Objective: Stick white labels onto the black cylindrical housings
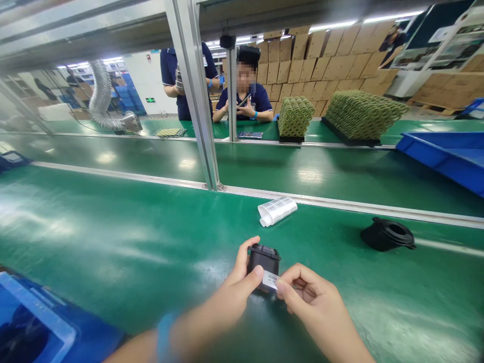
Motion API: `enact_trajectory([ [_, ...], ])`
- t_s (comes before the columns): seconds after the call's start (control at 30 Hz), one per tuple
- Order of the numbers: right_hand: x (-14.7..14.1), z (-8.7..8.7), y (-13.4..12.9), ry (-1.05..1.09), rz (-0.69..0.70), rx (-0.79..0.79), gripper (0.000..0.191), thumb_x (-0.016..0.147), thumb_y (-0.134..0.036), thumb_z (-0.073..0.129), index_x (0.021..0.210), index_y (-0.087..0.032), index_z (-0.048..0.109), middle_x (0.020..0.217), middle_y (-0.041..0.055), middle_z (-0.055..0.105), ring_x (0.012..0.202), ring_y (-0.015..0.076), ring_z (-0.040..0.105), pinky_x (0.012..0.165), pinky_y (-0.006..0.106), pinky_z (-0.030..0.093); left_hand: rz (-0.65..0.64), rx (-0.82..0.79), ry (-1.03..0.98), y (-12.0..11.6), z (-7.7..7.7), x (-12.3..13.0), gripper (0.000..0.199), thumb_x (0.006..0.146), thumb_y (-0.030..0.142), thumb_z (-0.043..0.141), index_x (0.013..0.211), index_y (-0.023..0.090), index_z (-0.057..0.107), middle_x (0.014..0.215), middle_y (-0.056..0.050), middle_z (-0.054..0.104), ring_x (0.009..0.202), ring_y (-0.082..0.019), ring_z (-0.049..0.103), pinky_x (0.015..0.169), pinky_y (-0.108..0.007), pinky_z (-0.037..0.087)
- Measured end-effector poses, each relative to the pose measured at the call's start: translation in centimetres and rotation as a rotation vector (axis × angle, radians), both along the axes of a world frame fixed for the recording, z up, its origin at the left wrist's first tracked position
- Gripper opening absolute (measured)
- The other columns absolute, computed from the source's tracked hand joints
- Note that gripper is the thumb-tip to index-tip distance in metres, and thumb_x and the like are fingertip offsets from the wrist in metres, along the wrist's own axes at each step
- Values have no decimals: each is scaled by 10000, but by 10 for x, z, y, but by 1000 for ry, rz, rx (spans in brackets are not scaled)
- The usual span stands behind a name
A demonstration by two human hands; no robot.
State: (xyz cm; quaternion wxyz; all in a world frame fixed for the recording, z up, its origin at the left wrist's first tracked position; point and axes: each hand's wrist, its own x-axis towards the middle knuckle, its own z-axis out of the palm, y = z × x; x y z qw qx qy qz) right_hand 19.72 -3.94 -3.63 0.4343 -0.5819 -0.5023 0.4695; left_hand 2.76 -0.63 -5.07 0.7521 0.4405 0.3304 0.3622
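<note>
My left hand (pixel 238 287) grips a small black plastic housing (pixel 263 258) above the green bench, thumb on its near face and index finger over the top edge. Between the thumb and index finger of my right hand (pixel 308 292) is one end of a white printed label (pixel 270 279). The label lies against the housing's lower face, beside my left thumb; whether it sticks there I cannot tell. Beyond my hands a curled sheet of printed labels (pixel 278 210) rests on the bench. Another black plastic part (pixel 387 234), with a round opening, sits to the right.
A blue bin (pixel 56 322) with dark parts stands at the lower left, and a blue tray (pixel 446 151) at the far right. A metal post (pixel 194 101) rises from the bench's back rail. Stacked yellow-green lattices (pixel 363 113) and two people in dark shirts are across the line.
</note>
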Motion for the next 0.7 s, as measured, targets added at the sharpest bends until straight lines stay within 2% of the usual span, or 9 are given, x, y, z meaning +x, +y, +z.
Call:
enact_trajectory([
  [0.17,-1,1,0,15,-6,6,277,819,-429,639,674,-197,595,613,-21,557,542,127,466,533,228,377,17,-9,0,-1,0,0,612,942,449,527,1476,336,250,1381,-76,482,1234,-269,470,1098,-457,279],
  [0.37,0,0,0,0,-11,-17,297,809,-464,636,675,-202,590,602,-23,540,535,134,467,522,232,367,7,-11,-30,0,0,1,608,946,440,522,1475,333,242,1341,-77,501,1165,-254,514,1069,-446,320],
  [0.57,0,-3,0,5,5,-21,306,825,-467,630,684,-198,588,616,-12,547,541,133,464,514,235,364,6,9,11,0,-1,-1,578,956,444,502,1467,340,253,1343,-69,495,1179,-247,500,1074,-441,313],
  [0.7,-1,-2,0,22,-11,-2,310,815,-465,650,670,-197,594,601,-18,546,534,128,469,507,222,385,3,89,78,-1,3,0,644,932,410,560,1472,309,225,1294,-82,518,1161,-251,510,1039,-411,358],
])
